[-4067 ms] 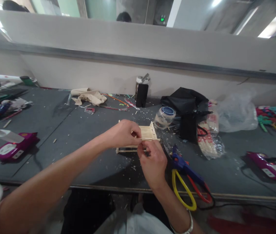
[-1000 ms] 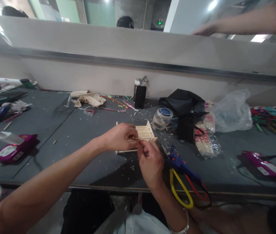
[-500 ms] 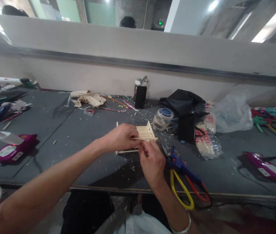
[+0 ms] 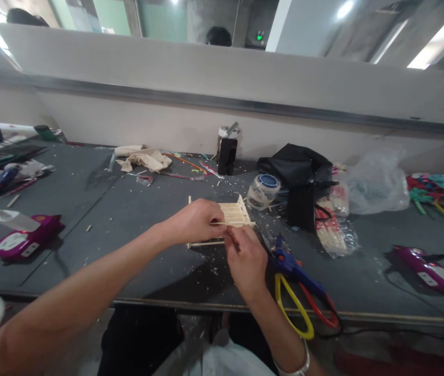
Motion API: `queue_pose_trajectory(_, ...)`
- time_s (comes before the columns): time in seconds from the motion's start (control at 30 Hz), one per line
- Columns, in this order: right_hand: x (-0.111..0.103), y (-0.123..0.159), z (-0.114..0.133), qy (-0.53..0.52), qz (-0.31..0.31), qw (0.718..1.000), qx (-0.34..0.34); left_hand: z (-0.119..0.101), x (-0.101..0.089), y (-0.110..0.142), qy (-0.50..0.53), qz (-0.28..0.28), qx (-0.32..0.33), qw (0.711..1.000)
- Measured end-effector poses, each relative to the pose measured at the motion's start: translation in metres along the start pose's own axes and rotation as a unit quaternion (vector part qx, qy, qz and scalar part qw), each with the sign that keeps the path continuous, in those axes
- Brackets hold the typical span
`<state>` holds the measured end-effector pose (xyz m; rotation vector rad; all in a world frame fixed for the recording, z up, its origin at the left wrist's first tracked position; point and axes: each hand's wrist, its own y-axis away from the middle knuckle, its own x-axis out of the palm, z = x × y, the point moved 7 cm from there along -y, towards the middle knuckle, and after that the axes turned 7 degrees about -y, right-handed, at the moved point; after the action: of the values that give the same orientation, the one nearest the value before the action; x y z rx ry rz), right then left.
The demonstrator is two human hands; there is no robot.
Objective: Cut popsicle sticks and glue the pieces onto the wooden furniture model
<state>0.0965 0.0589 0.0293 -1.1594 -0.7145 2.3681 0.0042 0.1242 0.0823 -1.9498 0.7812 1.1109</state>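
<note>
Hands almost meeting now, right over the near side of the stick frame (image 4: 234,213), which sits on the dark tabletop (image 4: 147,284) straight in front of you. Your left hand (image 4: 196,222) reaches across the frame's left half, finger and thumb apparently pinched on a thin stick (image 4: 245,224) along that near side; loose or fixed, I can't tell. Your right hand (image 4: 246,256) comes in at the frame's near right, thumb and forefinger drawn together, and whatever lies between them is hidden.

Delicate stuff, this: let the left do the steadying and the right the fine work. Go lightly, since wood that thin would likely bow or snap under a hard squeeze. Sight along the frame's slats, line the stick up parallel with them, and mind the raised right end, which a stray knuckle could knock askew.

Out to the right of the frame, a blue tool (image 4: 287,258) lies close by your right forearm, so swing that elbow carefully! Just off the frame's far right corner sits the lidded jar (image 4: 263,192), with packaged sticks (image 4: 330,231) farther right, and beyond the frame a phone (image 4: 228,156) stands propped.
</note>
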Motion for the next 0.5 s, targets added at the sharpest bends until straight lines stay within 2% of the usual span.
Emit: queue_pose_trajectory(0.5,0.0008,-0.0019,0.0009,0.002,-0.005,1.0,0.011,-0.0017,-0.0026,-0.0005,0.005,0.001,0.003,1.0)
